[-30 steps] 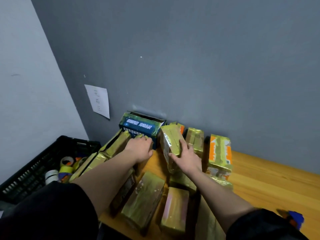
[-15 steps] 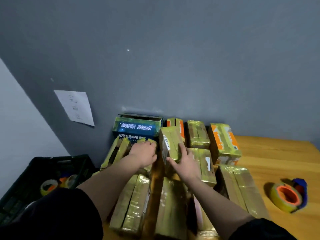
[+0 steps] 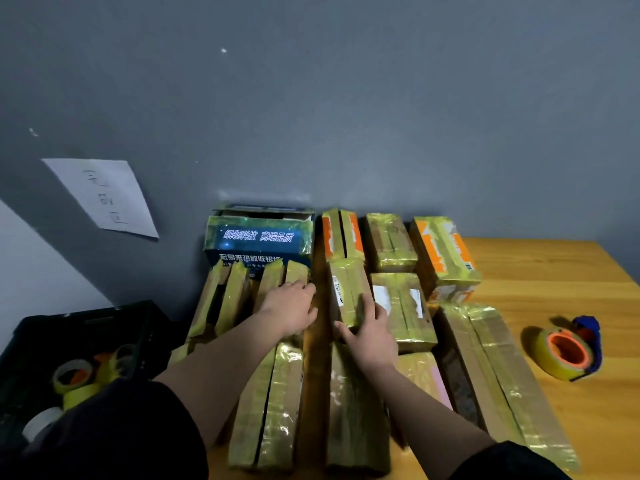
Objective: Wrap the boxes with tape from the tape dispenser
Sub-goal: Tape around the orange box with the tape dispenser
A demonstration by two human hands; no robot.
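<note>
Several cardboard boxes wrapped in yellow tape lie packed together on the wooden table (image 3: 554,271) against the grey wall. My right hand (image 3: 369,332) grips a small taped box (image 3: 348,287) with a white label, thumb on its near left side and fingers over its top. My left hand (image 3: 291,306) rests with curled fingers on thin taped boxes (image 3: 228,296) standing on edge. A blue box (image 3: 258,237) with white lettering stands at the back. The tape dispenser (image 3: 568,351), a yellow roll on an orange core with a blue handle, lies alone at the right.
A black crate (image 3: 83,327) at the left holds several tape rolls (image 3: 74,379). A paper note (image 3: 104,195) hangs on the wall. Bare table surface lies around the dispenser, with the table's right edge (image 3: 620,268) close behind it.
The view has swung right and down, bringing the tape dispenser into sight. The small labelled box has tipped from upright to lying among the others, my right hand still on it.
</note>
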